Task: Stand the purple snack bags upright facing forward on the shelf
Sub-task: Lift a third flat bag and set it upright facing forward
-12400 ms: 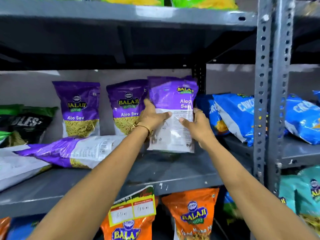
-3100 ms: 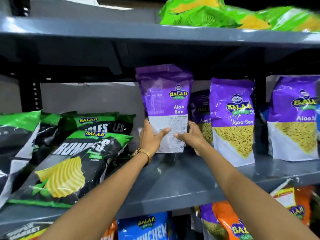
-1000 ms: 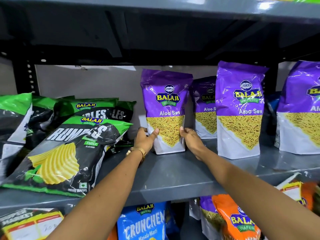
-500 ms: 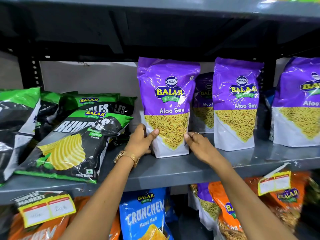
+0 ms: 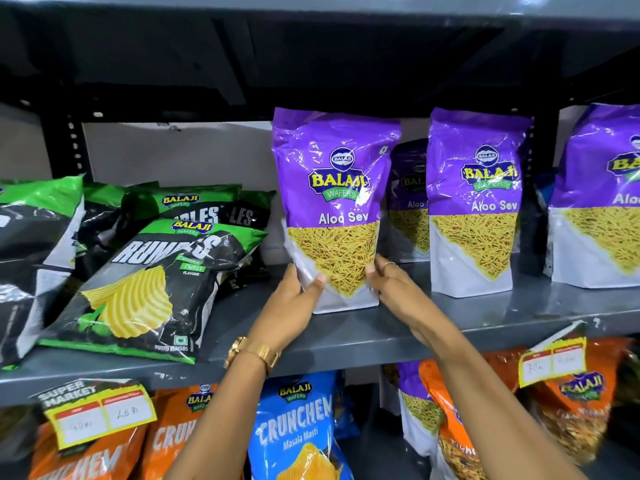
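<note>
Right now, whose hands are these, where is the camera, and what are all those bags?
These are a person's two bare hands, no machine. The camera sits on the person's head and looks forward and down, so you see the arms reach out from below.

The left hand, with a gold watch on its wrist, and the right hand hold the bottom sides of a purple Aloo Sev bag. It stands upright on the grey shelf, its front facing us.

More purple Aloo Sev bags stand to the right: one close by, one further back between them, and one cut off at the picture's edge.

On the left lie green and black Rumbles wafer bags. On the shelf below are a blue Crunchem bag, orange bags and yellow price tags.
</note>
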Demonstrator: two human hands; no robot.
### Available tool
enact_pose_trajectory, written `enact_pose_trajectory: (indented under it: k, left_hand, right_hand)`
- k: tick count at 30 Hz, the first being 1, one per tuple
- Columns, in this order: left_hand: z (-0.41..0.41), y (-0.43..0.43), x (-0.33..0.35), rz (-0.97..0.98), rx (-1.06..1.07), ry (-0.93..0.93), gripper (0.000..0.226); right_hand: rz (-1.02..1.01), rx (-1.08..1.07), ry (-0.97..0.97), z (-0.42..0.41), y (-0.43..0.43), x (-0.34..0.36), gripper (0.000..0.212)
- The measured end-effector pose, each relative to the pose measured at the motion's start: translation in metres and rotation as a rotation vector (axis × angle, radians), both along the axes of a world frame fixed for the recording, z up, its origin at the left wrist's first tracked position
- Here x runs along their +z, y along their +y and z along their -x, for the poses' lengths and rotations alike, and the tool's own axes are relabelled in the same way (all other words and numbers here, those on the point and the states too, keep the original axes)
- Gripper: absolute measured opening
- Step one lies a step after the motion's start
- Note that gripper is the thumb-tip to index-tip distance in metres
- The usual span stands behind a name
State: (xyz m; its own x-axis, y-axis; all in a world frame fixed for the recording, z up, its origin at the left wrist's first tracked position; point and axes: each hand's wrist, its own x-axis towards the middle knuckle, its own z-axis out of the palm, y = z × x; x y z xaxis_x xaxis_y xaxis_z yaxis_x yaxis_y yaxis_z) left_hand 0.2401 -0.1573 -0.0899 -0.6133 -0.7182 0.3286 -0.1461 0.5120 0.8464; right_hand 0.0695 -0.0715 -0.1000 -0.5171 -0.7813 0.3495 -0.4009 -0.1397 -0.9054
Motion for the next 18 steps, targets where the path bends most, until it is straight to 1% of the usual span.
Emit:
enact_pose_trajectory:
  k: [2,4,6,8,10,13,14,18]
  left_hand:
    - [0.003,0.006,-0.001,0.064,0.037,-0.043,0.076]
    - [0.004,0.009,-0.001,0.100,0.127,-0.063,0.075]
    - [0.005,0.010,0.000,0.108,0.174,-0.081,0.073]
    - [0.006,0.012,0.000,0.125,0.187,-0.102,0.072]
    - [0.006,0.014,-0.001,0.148,0.200,-0.140,0.072]
    - [0.011,0.017,0.000,0.187,0.220,-0.200,0.073]
    - [0.012,0.017,0.001,0.197,0.228,-0.215,0.073]
    - [0.015,0.014,-0.002,0.223,0.259,-0.252,0.074]
  right_hand:
    - [-0.022,0.018,0.033,-0.002,-0.005,-0.002,0.066]
    - [-0.064,0.068,0.033,-0.002,-0.010,-0.004,0.082]
    - [-0.090,0.089,0.016,-0.001,-0.011,-0.005,0.089]
    - [-0.089,0.088,0.011,-0.005,-0.008,-0.004,0.092]
    - [-0.097,0.056,0.019,-0.008,-0.003,-0.002,0.086]
    - [-0.106,0.025,0.043,-0.015,0.006,0.003,0.059]
    - [-0.120,0.012,0.051,-0.018,0.010,0.006,0.054]
    - [-0.147,-0.035,0.026,-0.021,0.023,0.010,0.045]
